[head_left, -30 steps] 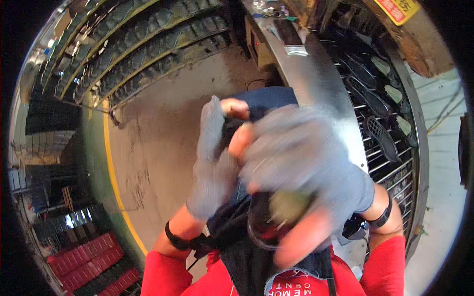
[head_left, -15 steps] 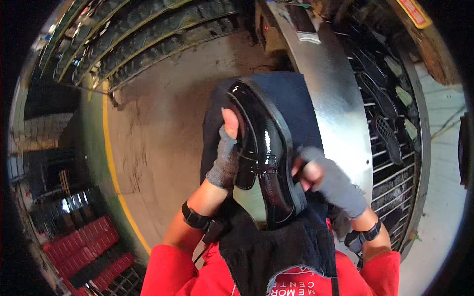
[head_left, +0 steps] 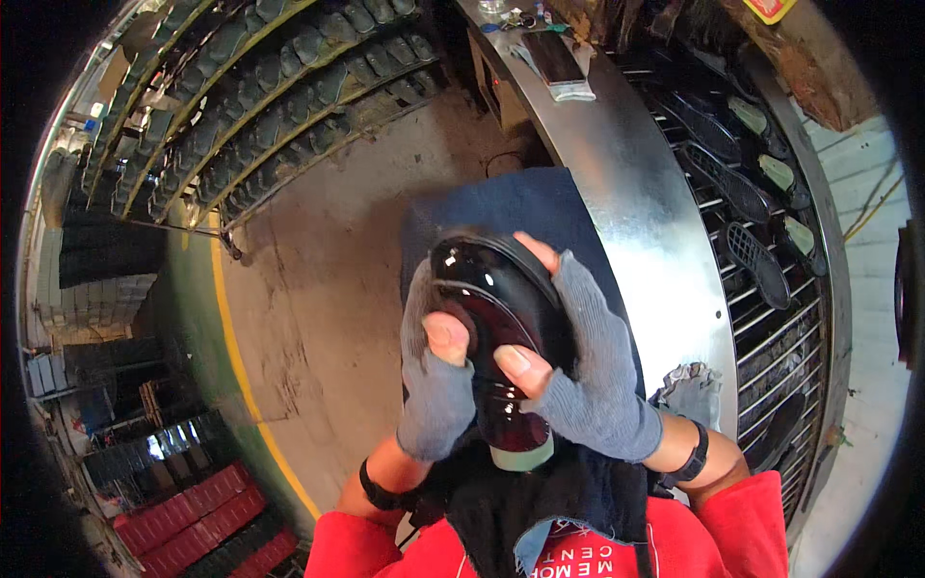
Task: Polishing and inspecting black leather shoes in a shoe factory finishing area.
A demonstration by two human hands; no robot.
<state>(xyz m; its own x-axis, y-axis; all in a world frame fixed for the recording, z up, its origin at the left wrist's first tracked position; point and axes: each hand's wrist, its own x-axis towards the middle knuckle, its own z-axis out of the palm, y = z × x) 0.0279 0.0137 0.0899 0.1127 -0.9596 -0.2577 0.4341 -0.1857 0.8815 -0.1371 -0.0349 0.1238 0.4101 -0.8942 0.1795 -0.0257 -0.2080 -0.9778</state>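
Concrete floor (head_left: 328,318) with a yellow line spreads to the left, long racks of dark shoes (head_left: 260,96) curving above it, and a curved metal bench (head_left: 636,222) runs on the right over wire shelves of soles. Between the two gloved hands sits a glossy black shoe (head_left: 491,308) (toe pointing away), above a dark cloth. Left hand (head_left: 436,385) grasps its near side, thumb on top; right hand (head_left: 588,376) wraps the other flank. Its heel end is hidden behind the hands.

glossy black shoe's (head_left: 501,328) heel end hidden behind gloved hands, red sleeves (head_left: 742,525) cut off at near edge, far racked shoes (head_left: 260,67) blurred
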